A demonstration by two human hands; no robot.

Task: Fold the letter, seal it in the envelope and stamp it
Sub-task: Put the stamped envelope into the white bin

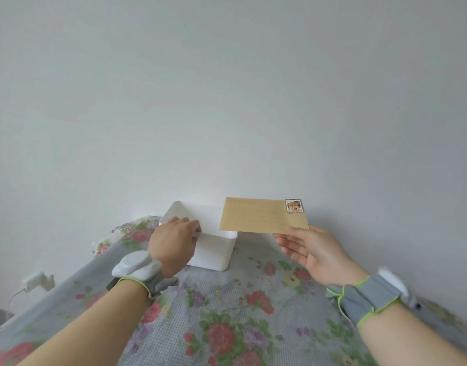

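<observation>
A tan envelope (262,215) with printed address lines is held up in the air above the table, its front facing me. A small stamp (293,206) with a brown picture sits in its upper right corner. My right hand (310,248) pinches the envelope at its lower right corner, thumb in front and fingers behind. My left hand (174,240) rests over the near rim of a white box (214,249), its fingers curled on that rim. The letter is not visible.
The table carries a grey cloth with red and purple flowers (227,313). The white box stands at the far edge against a plain white wall (227,101). A white plug and cable (38,281) sit low on the wall at left.
</observation>
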